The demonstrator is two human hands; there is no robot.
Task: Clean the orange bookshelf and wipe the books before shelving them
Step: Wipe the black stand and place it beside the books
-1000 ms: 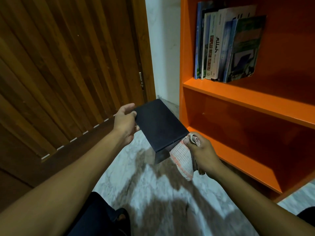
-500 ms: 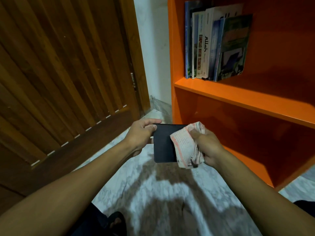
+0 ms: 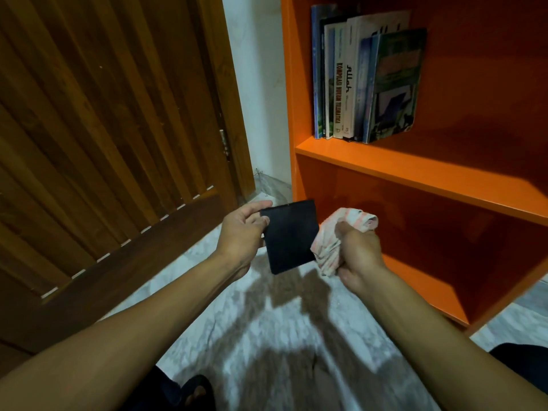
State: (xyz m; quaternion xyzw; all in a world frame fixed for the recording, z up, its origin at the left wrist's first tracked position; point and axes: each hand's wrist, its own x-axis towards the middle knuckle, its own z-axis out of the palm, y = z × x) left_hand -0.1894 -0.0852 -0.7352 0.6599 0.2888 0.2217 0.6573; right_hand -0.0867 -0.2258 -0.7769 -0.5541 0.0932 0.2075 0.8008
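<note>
My left hand grips the left edge of a small black book, held upright above the floor in front of the orange bookshelf. My right hand is closed around a bunched white cloth with pink stripes, which touches the book's right edge. Several books stand on the upper shelf, leaning against its left wall. The lower shelf compartment behind my right hand holds nothing.
A slatted wooden door fills the left side, with a strip of white wall between it and the shelf. Marbled grey floor lies below my arms. My dark-clothed legs show at the bottom edge.
The book has turned from lying flat and tilted to upright, facing me. The cloth went from under the book's near corner, across its cover, to its right edge.
</note>
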